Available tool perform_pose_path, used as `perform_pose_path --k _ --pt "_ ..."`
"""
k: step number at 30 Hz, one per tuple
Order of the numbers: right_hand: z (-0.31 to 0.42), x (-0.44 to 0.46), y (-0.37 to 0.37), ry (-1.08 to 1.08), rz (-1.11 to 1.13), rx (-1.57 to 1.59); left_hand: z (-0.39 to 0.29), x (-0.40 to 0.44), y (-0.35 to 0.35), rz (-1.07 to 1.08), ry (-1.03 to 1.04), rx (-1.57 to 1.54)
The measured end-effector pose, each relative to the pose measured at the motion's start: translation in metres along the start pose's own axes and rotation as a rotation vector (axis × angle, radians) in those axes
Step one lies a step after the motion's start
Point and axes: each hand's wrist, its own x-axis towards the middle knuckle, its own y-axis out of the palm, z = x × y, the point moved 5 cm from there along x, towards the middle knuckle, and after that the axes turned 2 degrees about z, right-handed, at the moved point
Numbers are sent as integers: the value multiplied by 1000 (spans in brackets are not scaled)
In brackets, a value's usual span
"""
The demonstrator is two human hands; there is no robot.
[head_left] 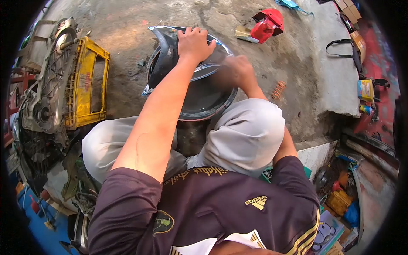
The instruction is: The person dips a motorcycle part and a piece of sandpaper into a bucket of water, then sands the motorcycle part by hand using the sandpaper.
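Note:
A round black basin [199, 102] with dark liquid stands on the floor before my knees. A dark curved panel [166, 53] with blue-and-white edging lies over its far left part. On top of this panel rests my left hand [194, 44], its fingers bent over the far edge and the thumb apart. My right hand [239, 71] is at the basin's right side, near the edging, smeared by motion. Its fingers are blurred, and whatever they may hold cannot be made out.
A yellow crate [87, 83] and metal engine parts [46, 93] stand at the left. Beyond the basin to the right lies a red part [267, 26]. An orange coil spring [279, 90] is on the floor. A black strap [343, 42] and a yellow tin [365, 90] are farther right.

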Motion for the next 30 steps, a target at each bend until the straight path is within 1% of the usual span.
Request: perform_pose_path --k 1,2,4,8,10,11,13,14,16,17,20,23,24,26,28,30 --pt "-8 3 -2 62 -68 -16 1 0 0 18 -7 7" --pt "-7 0 -1 60 -66 -14 0 -2 0 18 -11 8" --pt "4 1 2 10 -13 -8 1 -2 -1 -18 5 12" --pt "3 -1 1 -34 49 5 0 -1 1 -26 11 10" --pt "-5 5 -1 64 -35 -37 1 -1 0 -7 12 9" --pt "-2 4 1 60 -37 -32 3 -1 -1 -9 8 14" --pt "16 -2 5 -30 51 16 1 -2 -1 -20 7 24" --pt "12 -1 4 -28 52 14 2 -1 -1 -19 9 21" --pt "-2 3 1 30 1 14 1 -1 0 -23 7 15" --pt "-9 4 0 95 -57 -5 0 -2 1 -21 5 13" --pt "4 1 7 40 7 -6 3 -1 -3 -38 16 10" --pt "8 1 4 -1 21 36 -1 0 -3 22 -16 27" --pt "3 0 3 5 23 32 0 0 -2 7 -5 11" --pt "-10 5 2 97 -58 -16 1 0 1 -5 4 2" --pt "6 4 5 68 -41 -55 2 -1 0 -18 10 11" --pt "22 1 8 -59 103 40 2 -2 -2 -2 -5 27"
